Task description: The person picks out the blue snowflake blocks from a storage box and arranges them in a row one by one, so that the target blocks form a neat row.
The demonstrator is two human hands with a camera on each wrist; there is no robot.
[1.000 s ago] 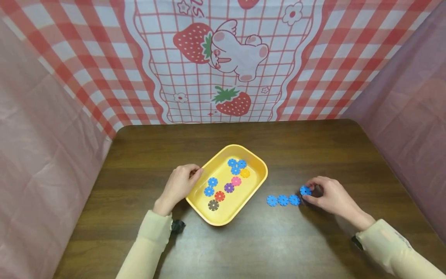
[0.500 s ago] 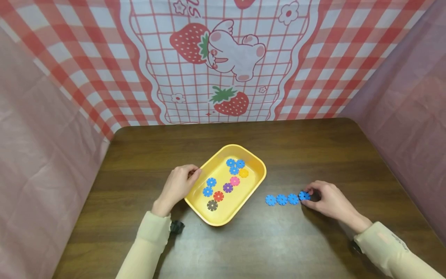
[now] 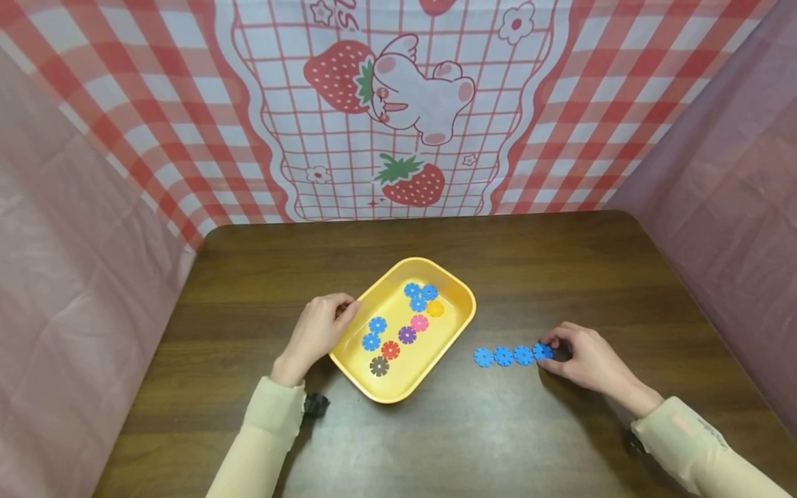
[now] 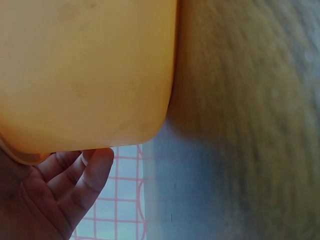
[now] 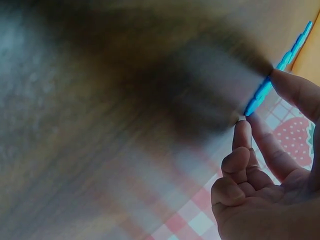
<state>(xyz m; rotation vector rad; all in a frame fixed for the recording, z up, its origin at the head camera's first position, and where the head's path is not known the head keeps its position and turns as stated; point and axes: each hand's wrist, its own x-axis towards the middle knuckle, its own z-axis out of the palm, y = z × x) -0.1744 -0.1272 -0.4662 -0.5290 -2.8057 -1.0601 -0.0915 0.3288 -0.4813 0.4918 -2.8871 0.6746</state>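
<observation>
My right hand (image 3: 591, 360) pinches a blue interlocking disc (image 3: 542, 351) between thumb and fingers at the right end of a row. Three more blue notched discs (image 3: 503, 356) continue that row leftward, lying flat on the table. The right wrist view shows the row edge-on as a thin blue line (image 5: 260, 95), with thumb and fingertips on the nearest disc. My left hand (image 3: 317, 332) grips the left rim of a yellow tray (image 3: 459, 285). In the left wrist view, fingers (image 4: 95, 172) rest against the tray's outer wall (image 4: 90, 75); the thumb is hidden there.
Inside the tray lie several blue discs (image 3: 377, 325) and single yellow (image 3: 435, 308), pink (image 3: 420, 323), purple (image 3: 407, 335), red (image 3: 390, 350) and dark (image 3: 379, 366) ones. A patterned cloth (image 3: 411, 90) hangs behind the wooden table (image 3: 535, 256).
My right hand has brought its blue disc down and slightly toward me, into line against the end of the row. The left hand and tray stay in place.
</observation>
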